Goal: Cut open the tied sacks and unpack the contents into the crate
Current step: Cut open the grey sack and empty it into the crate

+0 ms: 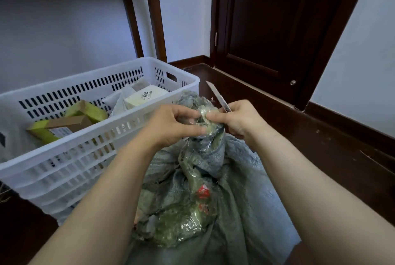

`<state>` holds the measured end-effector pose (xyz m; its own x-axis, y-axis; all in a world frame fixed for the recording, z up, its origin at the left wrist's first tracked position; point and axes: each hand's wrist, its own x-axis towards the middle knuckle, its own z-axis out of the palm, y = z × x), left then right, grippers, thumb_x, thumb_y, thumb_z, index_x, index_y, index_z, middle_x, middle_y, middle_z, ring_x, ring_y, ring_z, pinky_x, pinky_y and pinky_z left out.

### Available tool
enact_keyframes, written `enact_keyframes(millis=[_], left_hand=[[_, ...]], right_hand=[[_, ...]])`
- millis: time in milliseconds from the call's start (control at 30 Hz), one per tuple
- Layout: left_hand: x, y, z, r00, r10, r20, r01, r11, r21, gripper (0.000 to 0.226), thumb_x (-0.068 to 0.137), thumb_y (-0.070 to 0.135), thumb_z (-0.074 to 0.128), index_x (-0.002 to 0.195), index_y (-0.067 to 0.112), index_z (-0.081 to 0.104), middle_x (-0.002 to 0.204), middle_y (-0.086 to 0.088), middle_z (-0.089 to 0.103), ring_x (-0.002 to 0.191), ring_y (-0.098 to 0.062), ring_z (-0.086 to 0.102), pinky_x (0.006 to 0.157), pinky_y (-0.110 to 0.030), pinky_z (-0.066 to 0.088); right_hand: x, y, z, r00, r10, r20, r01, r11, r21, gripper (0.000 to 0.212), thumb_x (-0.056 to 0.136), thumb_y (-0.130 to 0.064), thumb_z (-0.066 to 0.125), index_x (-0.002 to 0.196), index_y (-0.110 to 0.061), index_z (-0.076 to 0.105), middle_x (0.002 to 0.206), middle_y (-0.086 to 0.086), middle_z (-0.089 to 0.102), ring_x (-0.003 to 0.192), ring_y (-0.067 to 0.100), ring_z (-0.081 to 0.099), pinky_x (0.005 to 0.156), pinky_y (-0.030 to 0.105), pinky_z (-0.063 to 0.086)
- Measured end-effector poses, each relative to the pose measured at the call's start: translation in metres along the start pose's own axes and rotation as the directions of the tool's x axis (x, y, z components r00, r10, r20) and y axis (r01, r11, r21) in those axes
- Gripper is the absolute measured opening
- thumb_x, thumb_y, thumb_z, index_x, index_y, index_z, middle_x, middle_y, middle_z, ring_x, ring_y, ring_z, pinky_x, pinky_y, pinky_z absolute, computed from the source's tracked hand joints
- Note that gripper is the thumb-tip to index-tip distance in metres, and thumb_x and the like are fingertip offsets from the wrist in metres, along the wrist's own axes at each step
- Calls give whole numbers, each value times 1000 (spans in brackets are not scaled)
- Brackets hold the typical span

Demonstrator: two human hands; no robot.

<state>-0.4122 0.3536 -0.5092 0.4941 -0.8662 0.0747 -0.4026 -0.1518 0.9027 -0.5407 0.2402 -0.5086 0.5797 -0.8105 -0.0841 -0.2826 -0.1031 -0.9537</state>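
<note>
A grey-green woven sack [239, 190] stands in front of me, its neck bunched and wound with clear tape [206, 121]. My left hand [171, 125] pinches the taped knot at the neck. My right hand [241, 119] holds a utility knife [217, 95], blade pointing up and away, while its fingertips also touch the tape. To the left stands a white slotted plastic crate [89, 151]. It holds a white box [145, 95], white padded parcels and green-and-brown cardboard boxes [70, 121].
The dark wooden floor [320, 147] stretches to the right. A dark wooden door [277, 18] and skirting stand at the back right. Dark furniture legs [154, 12] rise behind the crate against the white wall.
</note>
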Motion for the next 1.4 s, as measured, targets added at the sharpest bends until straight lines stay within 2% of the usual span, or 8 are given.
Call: enact_keyframes(millis=[167,433,533,600,767,933,1233,1400], left_hand=[[1,-2,1,1000,-15,-8,16,999,41,33,71,11,79,103,8,69,65,2,51,63,-11,57,70,-17,52],[-3,5,-4,999,11,30,-13,999,45,8,83,6,68,82,14,70,88,-6,70,64,2,63,67,-13,52],[-1,9,-11,997,38,-61,-11,921,390,8,84,25,62,86,31,67,87,5,63,87,-15,52,94,-39,39],[1,13,-11,989,125,-81,-43,759,650,38,71,49,54,108,40,63,108,8,49,114,-18,37,103,-39,18],[2,17,14,930,360,-78,-268,804,531,42,68,46,77,105,29,63,148,-1,25,140,-25,13,116,-44,10],[4,21,17,978,207,-21,-195,945,261,31,67,39,80,77,18,59,94,-7,67,93,-24,61,90,-44,48],[0,20,8,999,19,30,-19,1000,-3,35,66,38,80,74,7,67,58,2,59,44,-6,49,42,-17,41],[-1,17,9,999,1,33,3,990,-138,11,77,7,74,76,6,63,65,-3,57,42,-1,49,37,-16,39]], right_hand=[[11,2,-6,989,72,-132,-42,976,214,25,82,-16,72,65,-8,56,38,-2,48,23,3,29,28,13,20],[21,14,-14,966,167,-197,-61,889,454,30,85,-13,69,67,-8,46,59,8,43,26,4,23,32,12,19],[19,8,-12,986,121,-112,-49,864,501,26,83,-14,71,68,-4,52,57,9,51,26,4,23,31,12,17],[17,1,-12,996,83,-30,-53,839,542,23,82,-13,71,71,1,55,60,11,56,26,3,23,30,12,16],[12,-16,-15,995,-37,91,-20,833,553,21,84,-12,68,70,0,57,62,8,48,26,3,25,28,13,17],[9,-16,-14,997,-70,-13,66,851,521,18,81,-11,71,73,2,61,56,9,48,26,3,26,29,13,17],[11,-14,-10,995,-67,-73,86,952,293,25,83,-22,72,66,-7,60,37,-4,40,28,6,21,34,13,15],[11,-26,-25,997,72,-22,-72,997,-33,60,75,-64,63,87,-5,63,71,11,72,27,7,27,32,13,23]])
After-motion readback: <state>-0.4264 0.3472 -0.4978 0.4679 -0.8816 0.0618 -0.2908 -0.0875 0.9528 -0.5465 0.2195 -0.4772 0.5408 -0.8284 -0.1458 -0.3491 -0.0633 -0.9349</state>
